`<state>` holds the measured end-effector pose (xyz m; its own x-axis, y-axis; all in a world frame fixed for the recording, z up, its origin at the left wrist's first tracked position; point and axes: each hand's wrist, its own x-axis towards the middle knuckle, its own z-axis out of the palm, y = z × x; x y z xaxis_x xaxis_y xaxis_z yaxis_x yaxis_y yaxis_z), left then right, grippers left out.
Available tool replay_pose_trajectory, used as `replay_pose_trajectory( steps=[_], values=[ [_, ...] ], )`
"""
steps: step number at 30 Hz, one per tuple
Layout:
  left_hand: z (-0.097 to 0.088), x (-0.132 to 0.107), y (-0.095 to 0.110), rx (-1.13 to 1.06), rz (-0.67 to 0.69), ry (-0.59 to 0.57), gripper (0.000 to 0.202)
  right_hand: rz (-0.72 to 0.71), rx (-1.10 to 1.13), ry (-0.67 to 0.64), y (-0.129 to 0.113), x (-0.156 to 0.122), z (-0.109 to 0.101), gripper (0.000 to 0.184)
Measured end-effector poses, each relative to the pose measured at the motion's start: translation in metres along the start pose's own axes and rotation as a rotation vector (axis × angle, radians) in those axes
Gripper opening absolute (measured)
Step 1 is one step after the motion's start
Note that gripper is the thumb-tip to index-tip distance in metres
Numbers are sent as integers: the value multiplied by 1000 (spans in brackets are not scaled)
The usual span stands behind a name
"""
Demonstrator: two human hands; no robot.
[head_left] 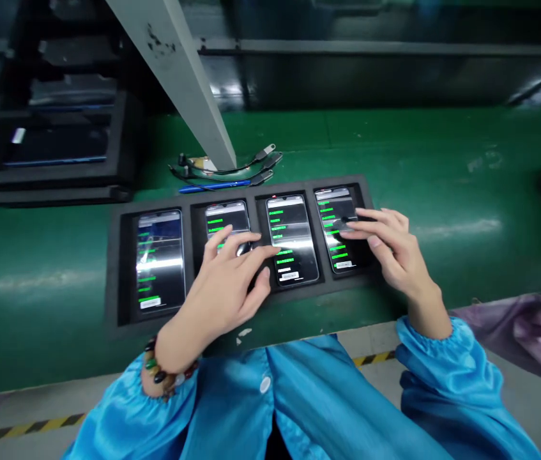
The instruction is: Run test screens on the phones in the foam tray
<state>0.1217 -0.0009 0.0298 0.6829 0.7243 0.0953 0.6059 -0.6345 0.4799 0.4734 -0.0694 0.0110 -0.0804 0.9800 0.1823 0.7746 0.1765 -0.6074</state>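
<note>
A black foam tray (117,275) lies on the green belt and holds several lit phones side by side. My left hand (227,287) is spread over the second phone (225,220), its fingertips resting on the screen. My right hand (388,246) lies flat over the rightmost phone (335,220), fingers stretched onto its screen. The leftmost phone (159,259) and the third phone (292,236) show green text lines and are untouched. Both hands hold nothing.
Behind the tray lie a blue pen (213,186) and a bundle of black cables (232,165) at the foot of a slanted grey post (179,70). Stacked black trays (54,153) stand at the back left. Purple cloth (529,326) lies at the right edge.
</note>
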Motion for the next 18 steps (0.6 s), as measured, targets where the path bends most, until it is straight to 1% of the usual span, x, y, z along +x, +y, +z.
replay_pose_trajectory(
  steps=[1,3,6,11,18],
  values=[
    [4,7,4,-4,-10,-18,38,15,-7,-15,4,-4,-1,41],
    [10,18,8,5,-50,-9,39,43,-35,-32,10,-7,0,41],
    [13,26,7,29,-98,7,42,64,-68,-18,15,0,5,45],
    [12,26,3,70,-108,-12,43,39,-69,-11,21,12,11,47],
    [19,29,9,73,-90,52,42,21,-94,-29,26,29,16,48]
  ],
)
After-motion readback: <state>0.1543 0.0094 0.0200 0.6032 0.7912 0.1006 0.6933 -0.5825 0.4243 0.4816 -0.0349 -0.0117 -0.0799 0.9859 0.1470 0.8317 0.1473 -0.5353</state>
